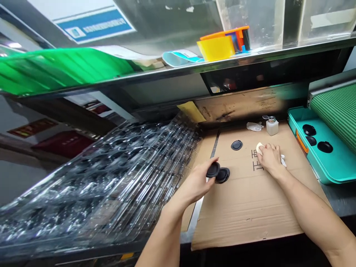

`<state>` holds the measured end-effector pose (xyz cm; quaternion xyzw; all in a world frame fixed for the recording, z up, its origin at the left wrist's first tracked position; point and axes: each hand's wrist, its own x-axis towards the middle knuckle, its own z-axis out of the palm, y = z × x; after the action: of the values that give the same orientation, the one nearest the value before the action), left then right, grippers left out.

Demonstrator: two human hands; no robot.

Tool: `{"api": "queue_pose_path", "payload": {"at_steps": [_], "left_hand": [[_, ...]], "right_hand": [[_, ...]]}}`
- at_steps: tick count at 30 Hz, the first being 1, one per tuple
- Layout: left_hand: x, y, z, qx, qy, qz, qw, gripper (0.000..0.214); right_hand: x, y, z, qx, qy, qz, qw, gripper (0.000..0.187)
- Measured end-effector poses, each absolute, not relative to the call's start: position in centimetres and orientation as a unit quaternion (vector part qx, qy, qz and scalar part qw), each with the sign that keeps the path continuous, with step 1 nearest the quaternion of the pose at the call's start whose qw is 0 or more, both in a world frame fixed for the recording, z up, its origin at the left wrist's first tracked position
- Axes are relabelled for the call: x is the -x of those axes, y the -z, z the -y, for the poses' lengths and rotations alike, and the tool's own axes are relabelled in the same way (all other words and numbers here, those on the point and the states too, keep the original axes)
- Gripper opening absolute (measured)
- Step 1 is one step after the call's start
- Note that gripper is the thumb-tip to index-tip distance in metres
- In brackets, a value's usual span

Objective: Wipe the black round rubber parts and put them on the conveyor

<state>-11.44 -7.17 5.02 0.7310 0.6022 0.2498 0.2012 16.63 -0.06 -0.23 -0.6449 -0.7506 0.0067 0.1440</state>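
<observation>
My left hand [196,181] grips a small black compact case [222,175], held above the cardboard sheet [250,211] with its two round halves folded apart. Between the fingers of my right hand [269,158] is a cream-coloured pad [259,148], close to the cardboard and over its printed characters. White crumpled material [283,160] shows beside that hand, partly hidden by it. Another round black piece [236,145] lies on the cardboard beyond my hands. Farther back stand a small pump bottle [272,126] with its metal lid flipped up and a crumpled white tissue [254,127].
Stacked clear plastic trays [119,178] with dark round pieces fill the left. At right, a teal tray [336,171] holds several black round pieces, beside a green conveyor belt [338,102]. An overhead shelf carries a green bin [63,70] and a yellow container [217,48].
</observation>
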Motion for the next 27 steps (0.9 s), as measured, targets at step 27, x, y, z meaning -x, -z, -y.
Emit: {"api": "queue_pose_path", "payload": {"at_steps": [27], "left_hand": [[-4.5,-12.9,-0.6,-0.888,-0.184,-0.419,0.053,0.048]], "right_hand": [[-14.2,0.6,0.8,0.575,-0.080,0.797,0.165,0.032]]}}
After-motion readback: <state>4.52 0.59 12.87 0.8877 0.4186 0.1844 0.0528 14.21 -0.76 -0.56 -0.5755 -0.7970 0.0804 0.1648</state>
